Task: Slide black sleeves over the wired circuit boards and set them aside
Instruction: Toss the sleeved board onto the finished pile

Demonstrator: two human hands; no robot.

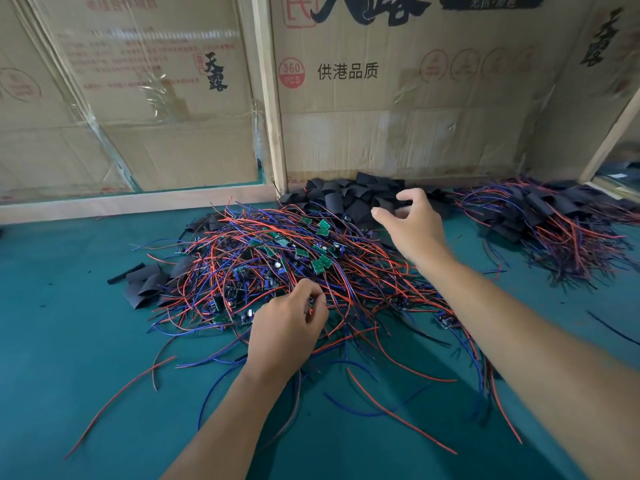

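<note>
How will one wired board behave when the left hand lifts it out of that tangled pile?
Probably light: each board in the pile is small. Its thin red and blue leads look floppy and will likely trail. They cross many others, so expect snagging and neighbours dragged along. The left hand is curled around a board at the pile's near edge, where fewer wires overlap.

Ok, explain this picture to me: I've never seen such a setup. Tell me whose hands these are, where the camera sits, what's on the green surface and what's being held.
There is no machine here: a person works bare-handed, and the one camera sits on their head, looking down. The left hand pinches something small at the near edge of the tangle of wired circuit boards with red and blue leads. The right hand, fingers spread, reaches over the heap of black sleeves by the cardboard wall and holds nothing. Far right lies a pile of sleeved boards, apparently finished. All rest on a green table.
</note>
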